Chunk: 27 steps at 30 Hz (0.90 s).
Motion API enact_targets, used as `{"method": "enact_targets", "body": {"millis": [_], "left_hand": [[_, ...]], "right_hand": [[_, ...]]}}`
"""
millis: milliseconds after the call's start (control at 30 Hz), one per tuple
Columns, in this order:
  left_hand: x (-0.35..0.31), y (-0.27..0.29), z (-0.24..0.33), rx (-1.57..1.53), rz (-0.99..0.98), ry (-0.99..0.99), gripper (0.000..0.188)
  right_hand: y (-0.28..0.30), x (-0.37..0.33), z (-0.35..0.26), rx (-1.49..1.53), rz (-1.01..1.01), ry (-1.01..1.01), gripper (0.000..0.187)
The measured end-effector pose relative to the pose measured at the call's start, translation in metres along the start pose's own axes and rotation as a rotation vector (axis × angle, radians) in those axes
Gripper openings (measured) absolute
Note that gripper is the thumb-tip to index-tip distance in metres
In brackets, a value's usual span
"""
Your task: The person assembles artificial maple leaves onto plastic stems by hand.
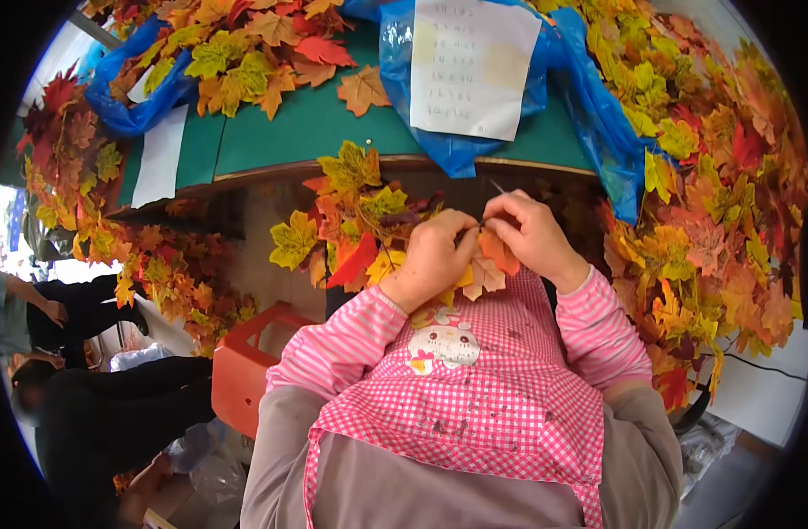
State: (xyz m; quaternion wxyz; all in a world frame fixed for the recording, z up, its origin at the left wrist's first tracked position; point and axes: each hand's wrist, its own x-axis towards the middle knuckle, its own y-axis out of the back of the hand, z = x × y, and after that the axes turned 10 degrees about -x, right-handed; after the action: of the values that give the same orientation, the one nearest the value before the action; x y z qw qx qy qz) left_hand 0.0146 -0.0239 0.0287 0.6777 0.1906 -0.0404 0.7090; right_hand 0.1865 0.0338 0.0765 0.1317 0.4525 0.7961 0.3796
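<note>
An artificial maple-leaf garland (355, 225) in yellow, orange and red hangs in front of me at the table's near edge. My left hand (435, 256) is closed in a pinch on its stem, with the leaf bunch spreading out to the left. Close beside it, my right hand (536, 236) pinches the same garland just above an orange leaf (498, 252). A thin dark tip (497, 186) sticks up by the right fingers; I cannot tell what it belongs to. The fingertips hide the stem between them.
Beyond my hands is a green table (280, 141) holding piled leaves (236, 62), blue plastic bags (461, 159) and a handwritten paper sheet (470, 70). Dense garlands (704, 220) hang at right. At left stand an orange plastic stool (236, 361) and people in dark clothes (113, 414).
</note>
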Motion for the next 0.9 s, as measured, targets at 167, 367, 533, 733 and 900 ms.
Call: {"method": "enact_targets", "body": {"millis": [167, 367, 533, 733, 900], "left_hand": [[-0.007, 0.002, -0.001, -0.012, -0.041, 0.024, 0.01], [-0.003, 0.006, 0.006, -0.017, -0.077, 0.008, 0.009], [-0.01, 0.006, 0.001, 0.019, -0.08, 0.002, 0.011], [-0.004, 0.004, -0.004, 0.079, -0.123, 0.022, 0.01], [0.004, 0.003, -0.002, 0.075, 0.065, -0.029, 0.014]], "right_hand": [[0.001, -0.002, 0.002, 0.034, -0.113, 0.012, 0.007], [-0.001, 0.0, 0.006, 0.204, -0.135, -0.121, 0.008], [-0.008, -0.004, 0.003, 0.129, -0.157, -0.015, 0.008], [-0.015, -0.01, 0.001, -0.269, 0.035, 0.171, 0.017], [-0.032, -0.033, -0.019, -0.292, 0.202, 0.132, 0.031]]}}
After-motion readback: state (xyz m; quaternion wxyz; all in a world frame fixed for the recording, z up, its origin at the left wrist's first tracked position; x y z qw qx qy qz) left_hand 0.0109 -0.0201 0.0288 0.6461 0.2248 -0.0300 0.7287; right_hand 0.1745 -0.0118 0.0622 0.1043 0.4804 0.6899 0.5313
